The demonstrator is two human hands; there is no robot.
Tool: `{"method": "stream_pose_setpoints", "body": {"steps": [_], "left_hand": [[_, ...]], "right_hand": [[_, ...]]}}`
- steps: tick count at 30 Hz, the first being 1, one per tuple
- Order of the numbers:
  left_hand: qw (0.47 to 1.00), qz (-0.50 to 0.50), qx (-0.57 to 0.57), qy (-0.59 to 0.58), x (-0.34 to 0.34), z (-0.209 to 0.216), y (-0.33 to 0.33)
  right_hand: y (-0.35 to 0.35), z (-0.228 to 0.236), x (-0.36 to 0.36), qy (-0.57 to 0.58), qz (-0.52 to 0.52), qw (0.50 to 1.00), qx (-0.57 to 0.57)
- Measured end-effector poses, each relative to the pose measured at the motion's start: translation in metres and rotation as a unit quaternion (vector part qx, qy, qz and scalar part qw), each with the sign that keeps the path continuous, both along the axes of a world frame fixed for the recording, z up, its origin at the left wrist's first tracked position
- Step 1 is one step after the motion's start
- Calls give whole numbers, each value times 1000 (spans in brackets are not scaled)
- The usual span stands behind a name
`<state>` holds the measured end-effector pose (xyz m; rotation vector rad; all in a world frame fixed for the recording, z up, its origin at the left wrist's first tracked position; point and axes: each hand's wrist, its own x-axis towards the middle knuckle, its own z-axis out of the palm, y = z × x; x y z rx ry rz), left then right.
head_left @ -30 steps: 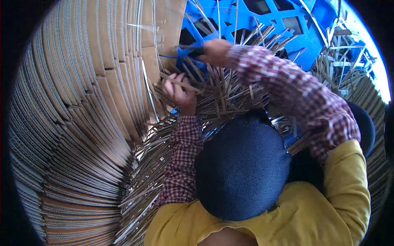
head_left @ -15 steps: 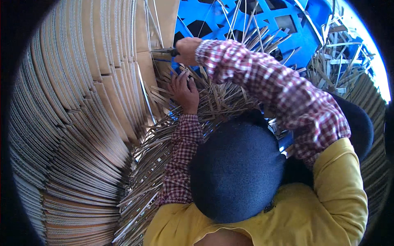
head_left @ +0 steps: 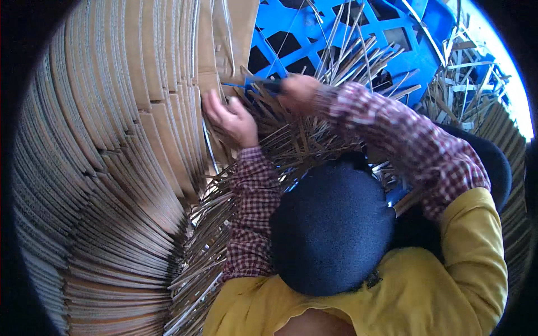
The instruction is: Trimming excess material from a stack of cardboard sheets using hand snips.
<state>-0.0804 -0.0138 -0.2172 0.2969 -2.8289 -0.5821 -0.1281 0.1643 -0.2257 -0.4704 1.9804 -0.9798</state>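
Note:
My left hand (head_left: 234, 121) is raised beside the cardboard stack (head_left: 193, 129), fingers stretched out and thumb apart. It appears to hold nothing; whether its fingertips touch the cardboard I cannot tell. My right hand (head_left: 301, 94), slightly blurred, is closed round the dark handle of a thin, pointed tool that looks like a knife (head_left: 268, 84). Its narrow end points left toward the stack's edge. Beneath both hands lies a heap of narrow cardboard strips (head_left: 291, 131).
Flat cardboard sheets stand packed in curved rows along the left. A blue plastic lattice crate or pallet (head_left: 412, 73) lies at the far side. More loose strips (head_left: 465, 84) pile up at the far right. My dark-clothed knee (head_left: 336, 224) rises in the middle.
My right hand has moved right and nearer with the tool, away from the stack. My left hand has lifted off the strips and shifted left and farther toward the cardboard.

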Motion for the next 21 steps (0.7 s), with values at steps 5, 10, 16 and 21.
{"method": "stream_pose_setpoints", "body": {"steps": [5,10,16,21], "left_hand": [[997,-14,-75,-28,-9,3,2],[975,-70,-168,-124,22,3,23],[983,-56,-126,-119,29,-6,27],[987,-58,-119,-93,30,-4,12]], "right_hand": [[47,-11,11,11,93,994,64],[15,22,-36,59,-11,996,72],[-9,0,-38,40,-36,998,-41],[10,16,-27,7,-2,999,-38]]}}
